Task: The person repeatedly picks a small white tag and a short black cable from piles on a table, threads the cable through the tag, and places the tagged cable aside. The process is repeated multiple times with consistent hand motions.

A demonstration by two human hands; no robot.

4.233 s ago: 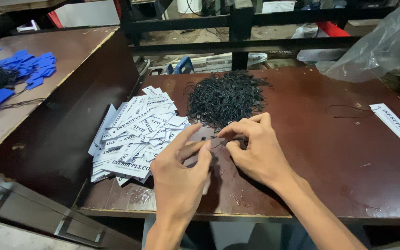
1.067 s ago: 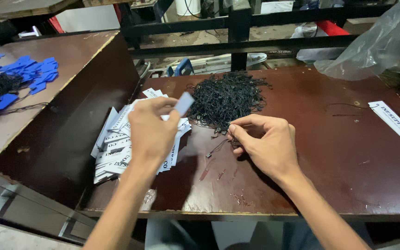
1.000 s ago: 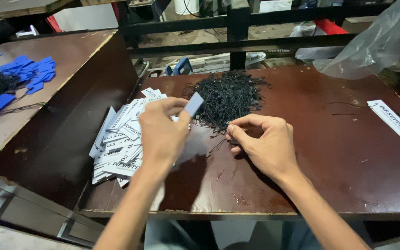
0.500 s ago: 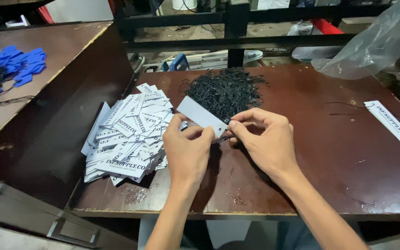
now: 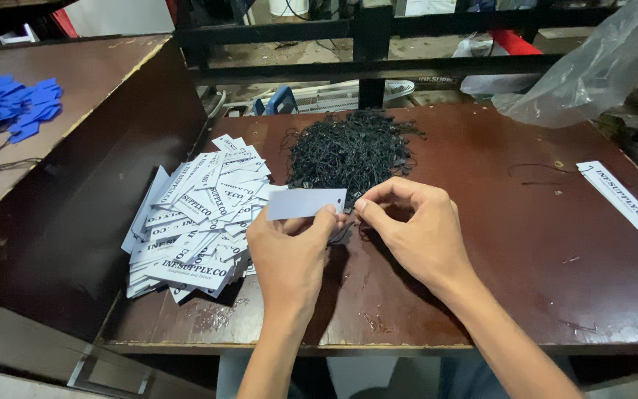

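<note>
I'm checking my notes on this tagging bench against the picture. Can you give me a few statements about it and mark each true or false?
1. The left hand holds a pale card tag. True.
2. The pile of black strings lies on the floor. False: it lies on the brown table, beyond the hands.
3. The heap of white tags lies to the left of the hands. True.
4. The right hand rests flat on the heap of white tags. False: its fingertips are pinched together close to the end of the card tag, away from the heap.
5. Blue tags lie on the neighbouring table to the left. True.
</note>
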